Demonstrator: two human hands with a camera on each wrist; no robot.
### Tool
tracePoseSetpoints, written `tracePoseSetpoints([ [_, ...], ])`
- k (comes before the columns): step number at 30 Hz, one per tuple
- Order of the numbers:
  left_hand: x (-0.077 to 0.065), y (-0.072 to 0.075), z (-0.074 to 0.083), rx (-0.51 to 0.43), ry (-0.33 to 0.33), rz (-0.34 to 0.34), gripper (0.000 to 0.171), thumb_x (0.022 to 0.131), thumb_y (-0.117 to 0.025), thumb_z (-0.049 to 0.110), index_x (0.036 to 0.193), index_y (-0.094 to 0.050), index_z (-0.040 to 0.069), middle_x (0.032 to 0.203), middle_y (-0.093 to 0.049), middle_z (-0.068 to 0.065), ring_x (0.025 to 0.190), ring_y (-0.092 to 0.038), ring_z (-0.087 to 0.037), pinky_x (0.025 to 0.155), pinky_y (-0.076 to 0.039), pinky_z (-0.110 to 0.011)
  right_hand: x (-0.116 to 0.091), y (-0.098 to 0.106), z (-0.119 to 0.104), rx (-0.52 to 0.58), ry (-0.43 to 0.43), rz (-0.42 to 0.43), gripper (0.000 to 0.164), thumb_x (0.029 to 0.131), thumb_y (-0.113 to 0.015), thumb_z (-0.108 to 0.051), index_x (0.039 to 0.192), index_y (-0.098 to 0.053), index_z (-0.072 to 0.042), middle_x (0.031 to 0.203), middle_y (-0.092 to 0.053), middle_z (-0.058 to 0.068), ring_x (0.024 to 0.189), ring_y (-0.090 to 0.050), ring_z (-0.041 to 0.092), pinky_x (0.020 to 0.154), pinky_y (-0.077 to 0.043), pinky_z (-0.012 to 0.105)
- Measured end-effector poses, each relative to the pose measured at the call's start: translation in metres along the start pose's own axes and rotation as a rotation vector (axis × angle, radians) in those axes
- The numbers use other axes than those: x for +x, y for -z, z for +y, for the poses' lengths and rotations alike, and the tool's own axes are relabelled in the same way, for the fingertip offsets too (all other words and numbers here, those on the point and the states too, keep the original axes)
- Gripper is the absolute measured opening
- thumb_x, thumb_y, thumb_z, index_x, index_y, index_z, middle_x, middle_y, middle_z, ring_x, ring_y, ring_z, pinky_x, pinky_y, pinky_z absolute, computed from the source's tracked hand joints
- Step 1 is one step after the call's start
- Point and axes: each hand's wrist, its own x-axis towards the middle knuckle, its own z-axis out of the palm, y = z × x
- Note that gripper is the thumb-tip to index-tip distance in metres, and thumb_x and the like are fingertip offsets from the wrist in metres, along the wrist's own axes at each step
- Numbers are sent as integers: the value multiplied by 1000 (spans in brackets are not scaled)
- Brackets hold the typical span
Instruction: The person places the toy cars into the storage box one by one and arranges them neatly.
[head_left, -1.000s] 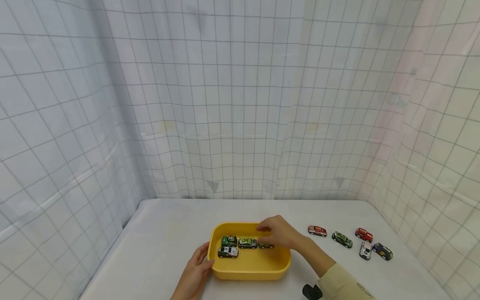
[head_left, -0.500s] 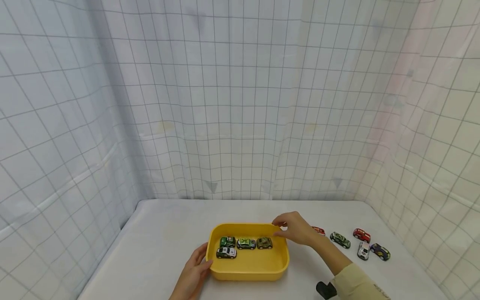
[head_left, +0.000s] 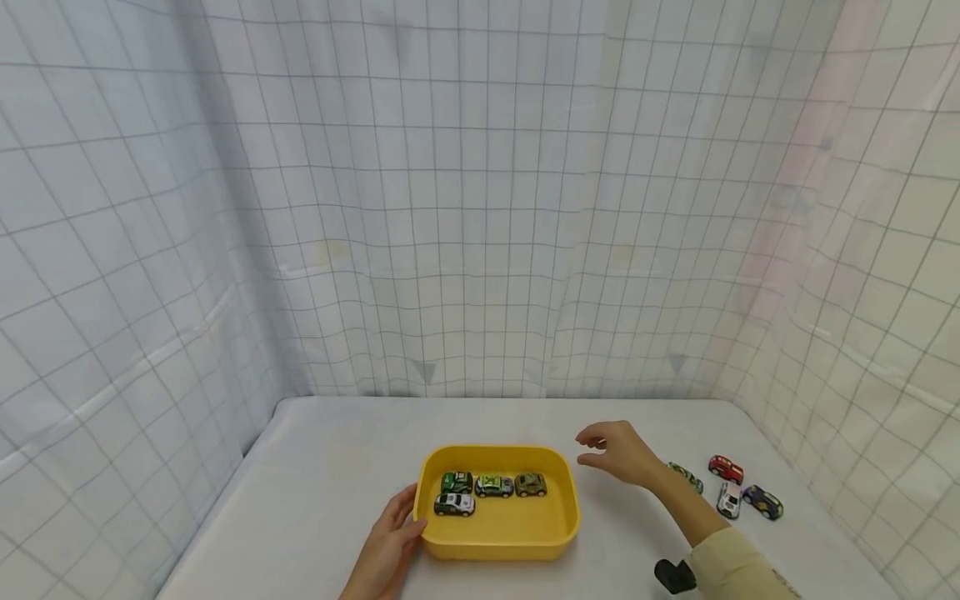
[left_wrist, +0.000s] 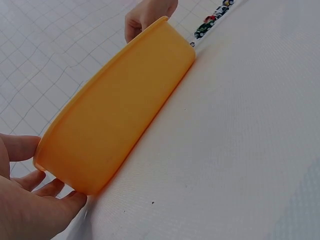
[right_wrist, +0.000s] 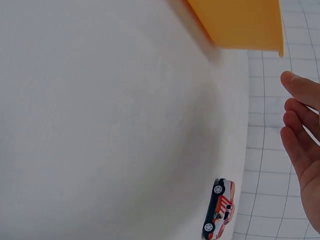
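Observation:
A yellow plastic bin (head_left: 495,550) stands on the white table. My left hand (head_left: 386,542) grips its left end; in the left wrist view the thumb is at the rim and the fingers lie against the outer wall. Inside are a green toy car (head_left: 457,482), a yellow-green one (head_left: 493,486), an olive one (head_left: 531,484) and a white-and-green one (head_left: 454,504). My right hand (head_left: 618,452), holding nothing, hovers just right of the bin, fingers loosely bent and thumb apart. Below it in the right wrist view lies a red-and-white toy car (right_wrist: 220,209), hidden by the hand in the head view.
Farther right on the table lie a green toy car (head_left: 686,477), partly behind the right forearm, a red one (head_left: 726,469), a white one (head_left: 729,500) and a dark blue one (head_left: 762,502). White gridded curtains (head_left: 495,250) enclose the table's back and sides.
My right hand has let go of the olive toy car inside the bin, risen, and moved right past the rim. The left hand keeps its place on the bin.

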Motion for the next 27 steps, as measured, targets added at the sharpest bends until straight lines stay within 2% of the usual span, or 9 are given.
tracePoseSetpoints([
  [7, -2, 2, 3, 0, -6, 13, 69, 103, -53, -1, 162, -17, -3, 167, -10, -31, 152, -14, -46, 120, -23, -56, -5, 9, 17, 14, -63, 7, 25, 88, -83, -8, 110, -76, 2, 106, -74, 16, 96, -68, 35, 86, -61, 44],
  [15, -2, 2, 2, 0, -9, 17, 68, 103, -54, 0, 162, -18, -4, 166, -10, -32, 152, -15, -47, 121, -22, -56, -17, 16, 38, 15, -183, 38, 27, 87, -84, -10, 109, -76, 1, 105, -75, 11, 98, -69, 30, 89, -59, 48],
  [21, -3, 0, 2, -8, -13, 11, 68, 103, -54, -1, 161, -19, -4, 166, -10, -32, 152, -15, -47, 121, -22, -57, -26, 17, 56, -38, -239, 24, 30, 86, -84, -14, 110, -76, 1, 105, -75, 9, 99, -69, 32, 88, -58, 52],
  [27, -2, -2, -1, -10, -23, -1, 67, 102, -54, -2, 161, -20, -5, 166, -11, -32, 152, -15, -47, 121, -22, -56, -33, 18, 63, -79, -291, -5, 35, 84, -87, -15, 111, -75, 3, 105, -73, 11, 99, -67, 33, 87, -57, 54],
])
